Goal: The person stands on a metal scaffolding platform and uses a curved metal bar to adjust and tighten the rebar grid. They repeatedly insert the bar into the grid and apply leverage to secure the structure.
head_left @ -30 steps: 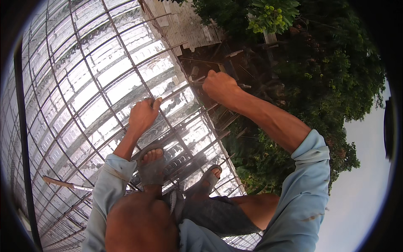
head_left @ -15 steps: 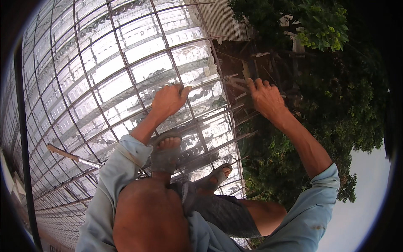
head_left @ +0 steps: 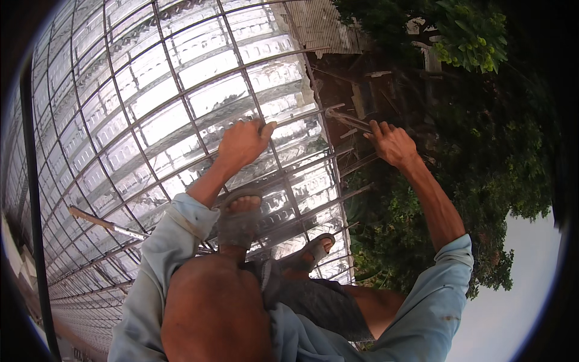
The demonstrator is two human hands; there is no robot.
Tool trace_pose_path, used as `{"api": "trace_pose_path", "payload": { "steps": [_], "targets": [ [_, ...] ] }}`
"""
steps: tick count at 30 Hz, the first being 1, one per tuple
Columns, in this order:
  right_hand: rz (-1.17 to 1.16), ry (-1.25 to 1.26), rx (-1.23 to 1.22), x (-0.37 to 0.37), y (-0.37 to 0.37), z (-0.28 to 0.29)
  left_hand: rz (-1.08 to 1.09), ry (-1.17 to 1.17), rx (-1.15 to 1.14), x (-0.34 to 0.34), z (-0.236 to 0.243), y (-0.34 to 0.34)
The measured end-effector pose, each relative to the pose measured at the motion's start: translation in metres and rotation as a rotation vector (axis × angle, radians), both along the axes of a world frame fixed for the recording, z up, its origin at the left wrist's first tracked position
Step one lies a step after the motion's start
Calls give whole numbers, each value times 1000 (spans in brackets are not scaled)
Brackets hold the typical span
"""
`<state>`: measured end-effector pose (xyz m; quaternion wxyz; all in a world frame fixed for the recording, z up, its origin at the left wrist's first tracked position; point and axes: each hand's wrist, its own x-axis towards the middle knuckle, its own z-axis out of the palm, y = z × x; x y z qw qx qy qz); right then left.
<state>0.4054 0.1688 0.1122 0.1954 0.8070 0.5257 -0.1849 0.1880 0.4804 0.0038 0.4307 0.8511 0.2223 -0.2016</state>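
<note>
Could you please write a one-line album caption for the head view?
Crouched on a rebar grid, left hand grips a bar, right hand touches bar ends.
</note>
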Motion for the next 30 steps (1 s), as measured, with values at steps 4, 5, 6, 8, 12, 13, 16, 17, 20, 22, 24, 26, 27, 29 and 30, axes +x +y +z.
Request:
{"api": "trace_pose_path", "payload": {
  "steps": [4,5,6,8,12,13,16,17,20,22,24,26,27,29,30],
  "targets": [
    [-506,318,-81,-20,25,11,-24,-5,21,-3,1,2],
    [-710,439,-131,-24,33,18,-27,-9,8,-1,1,2],
    [-874,573,-137,-27,39,19,-31,-13,-5,-1,0,3],
    [-1203,837,-143,-28,47,22,-21,-16,-7,-3,0,2],
    [-1094,813,-164,-16,52,29,20,-35,18,-1,-1,-3],
    [-1085,797,-129,-18,53,27,27,-31,31,-2,-1,-4],
    [-1110,793,-138,-18,53,22,23,-32,57,0,3,-7],
    [-1117,802,-159,-17,56,21,20,-37,64,1,1,-7],
    [-1199,825,-204,-20,82,41,-21,-10,80,0,0,-4],
    [-1218,857,-208,-21,74,36,-34,-2,83,1,2,-6],
    [-1296,883,-158,-28,76,31,-15,-7,92,0,1,-7],
    [-1442,899,-64,-57,76,26,-6,-24,86,-2,-2,-6],
    [-1488,882,30,-75,72,14,-2,-35,82,-2,-2,-7],
    [-1614,820,207,-115,71,-9,-3,-40,109,-1,-1,-10],
    [-1693,785,292,-129,75,-17,-7,-41,127,-1,-1,-11]
  ]
}}
